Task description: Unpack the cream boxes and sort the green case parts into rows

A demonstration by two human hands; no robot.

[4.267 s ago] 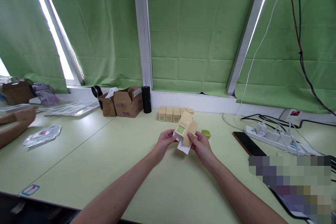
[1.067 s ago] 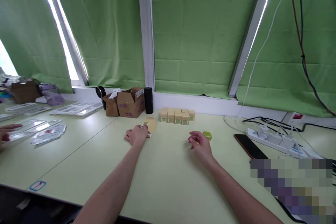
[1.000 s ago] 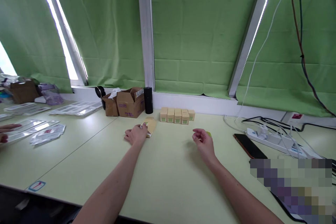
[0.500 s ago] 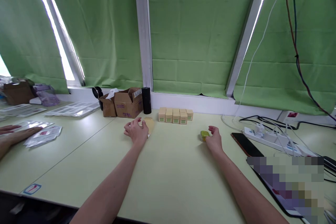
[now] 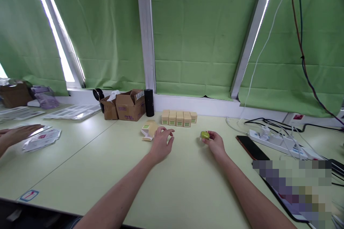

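My right hand (image 5: 215, 144) pinches a small green-lidded jar (image 5: 205, 135) just above the table, with the thumb and fingers at its right side. Over the middle of the table, my left hand (image 5: 162, 141) is open and holds nothing, its thumb and fingers apart. Just left of it lies a small opened kraft-paper box (image 5: 149, 129) with a white inside and a green label. Several closed kraft boxes (image 5: 176, 118) with similar green labels stand in a group behind, between my two hands.
Brown cardboard boxes (image 5: 130, 105) and a black cylinder (image 5: 149, 102) stand at the back. On the right lie a phone (image 5: 252, 147), a power strip (image 5: 276, 144) and cables. At far left, another person's hand (image 5: 20, 133) rests over plastic packets (image 5: 43, 139).
My left hand has moved right, away from the opened box, which now shows more fully. My right hand has shifted slightly left and up with the jar. The other person's hand has moved slightly.
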